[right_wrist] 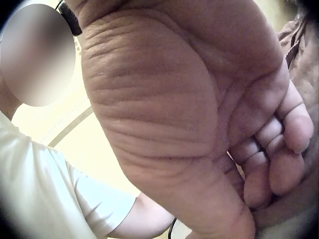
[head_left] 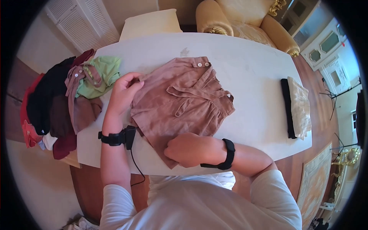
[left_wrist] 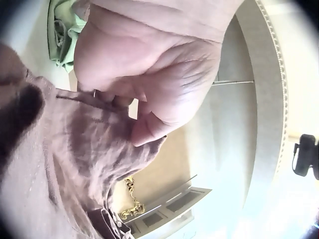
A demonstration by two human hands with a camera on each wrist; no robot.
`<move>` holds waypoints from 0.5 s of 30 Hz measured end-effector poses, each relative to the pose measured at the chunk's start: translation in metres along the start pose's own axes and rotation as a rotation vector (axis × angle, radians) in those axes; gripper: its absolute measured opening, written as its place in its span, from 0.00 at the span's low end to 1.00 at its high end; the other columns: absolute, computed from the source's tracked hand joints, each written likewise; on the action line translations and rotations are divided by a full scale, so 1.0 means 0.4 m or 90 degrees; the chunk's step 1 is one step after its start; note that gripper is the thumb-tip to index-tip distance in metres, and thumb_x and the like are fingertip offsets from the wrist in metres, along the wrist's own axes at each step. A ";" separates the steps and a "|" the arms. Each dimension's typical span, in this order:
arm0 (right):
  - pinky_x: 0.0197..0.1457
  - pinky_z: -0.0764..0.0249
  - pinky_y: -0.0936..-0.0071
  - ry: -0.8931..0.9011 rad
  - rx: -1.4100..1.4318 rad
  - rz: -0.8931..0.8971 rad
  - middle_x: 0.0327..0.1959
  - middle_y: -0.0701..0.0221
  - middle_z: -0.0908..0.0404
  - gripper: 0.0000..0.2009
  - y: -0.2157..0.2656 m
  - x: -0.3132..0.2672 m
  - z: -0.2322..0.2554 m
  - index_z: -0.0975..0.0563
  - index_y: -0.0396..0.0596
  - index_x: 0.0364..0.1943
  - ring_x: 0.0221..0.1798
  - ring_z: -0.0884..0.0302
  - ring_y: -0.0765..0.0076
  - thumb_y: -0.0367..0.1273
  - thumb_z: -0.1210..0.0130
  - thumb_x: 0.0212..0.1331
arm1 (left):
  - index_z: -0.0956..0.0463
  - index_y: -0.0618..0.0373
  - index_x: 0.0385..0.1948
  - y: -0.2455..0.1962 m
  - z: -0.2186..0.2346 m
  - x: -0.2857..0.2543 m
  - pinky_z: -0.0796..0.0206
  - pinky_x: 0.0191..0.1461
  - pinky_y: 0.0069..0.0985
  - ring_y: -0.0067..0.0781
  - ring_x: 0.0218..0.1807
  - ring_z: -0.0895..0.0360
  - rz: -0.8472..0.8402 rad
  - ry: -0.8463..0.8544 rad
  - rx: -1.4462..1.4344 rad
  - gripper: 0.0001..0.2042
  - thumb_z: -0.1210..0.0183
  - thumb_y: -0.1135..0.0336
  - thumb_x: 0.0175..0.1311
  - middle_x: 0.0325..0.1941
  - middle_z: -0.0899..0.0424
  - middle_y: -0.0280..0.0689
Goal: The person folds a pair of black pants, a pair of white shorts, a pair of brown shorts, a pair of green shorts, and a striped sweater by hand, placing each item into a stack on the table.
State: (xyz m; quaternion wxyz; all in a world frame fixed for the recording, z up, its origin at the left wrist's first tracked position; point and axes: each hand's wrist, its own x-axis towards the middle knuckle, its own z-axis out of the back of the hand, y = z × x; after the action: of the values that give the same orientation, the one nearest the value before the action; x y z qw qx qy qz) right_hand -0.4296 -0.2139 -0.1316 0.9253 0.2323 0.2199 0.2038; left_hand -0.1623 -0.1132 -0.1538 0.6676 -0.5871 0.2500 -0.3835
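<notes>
Folded clothes (head_left: 299,109) seemed done | our left hand (head_left: 124,90) pinched unfolded brown shorts (head_left: 161,107); right hand (head_left: 195,149): we could not tell its grip | clothes pile (head_left: 53,101) seemed left

White table (head_left: 260,96), brownish-pink shorts (head_left: 161,109), heaped clothes (head_left: 57,103) at left edge, black garment (head_left: 288,115) alongside cream garment (head_left: 300,107) at right

Bare bench (head_left: 260,96) is lying open between the brown shorts (head_left: 180,96) and the folded clothes (head_left: 299,109). The clothes heap (head_left: 53,103) is blocking the left edge.
</notes>
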 end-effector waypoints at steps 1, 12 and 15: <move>0.46 0.20 0.52 0.003 0.002 -0.001 0.36 0.57 0.14 0.06 0.000 -0.001 0.000 0.18 0.41 0.33 0.44 0.14 0.44 0.25 0.42 0.51 | 0.17 0.63 0.49 -0.007 -0.002 -0.004 0.31 0.52 0.18 0.15 0.43 0.24 -0.006 0.011 0.011 0.10 0.37 0.76 0.68 0.43 0.17 0.26; 0.46 0.18 0.52 0.026 -0.011 -0.011 0.36 0.58 0.13 0.07 0.002 0.010 -0.003 0.17 0.41 0.34 0.44 0.13 0.45 0.25 0.41 0.51 | 0.14 0.64 0.43 -0.096 -0.077 -0.052 0.27 0.45 0.24 0.24 0.38 0.20 -0.010 0.142 0.291 0.09 0.33 0.77 0.62 0.41 0.15 0.35; 0.45 0.18 0.52 0.031 -0.006 -0.017 0.36 0.58 0.13 0.07 0.008 0.006 0.007 0.17 0.41 0.35 0.44 0.13 0.45 0.25 0.41 0.51 | 0.13 0.63 0.43 -0.088 -0.086 -0.050 0.33 0.38 0.20 0.17 0.32 0.27 -0.029 0.139 0.311 0.10 0.28 0.75 0.60 0.39 0.18 0.30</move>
State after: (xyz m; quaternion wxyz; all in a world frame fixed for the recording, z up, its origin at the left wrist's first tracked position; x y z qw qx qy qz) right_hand -0.4272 -0.2114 -0.1285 0.9234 0.2201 0.2443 0.1983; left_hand -0.2086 -0.1179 -0.1283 0.7498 -0.3692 0.2072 -0.5085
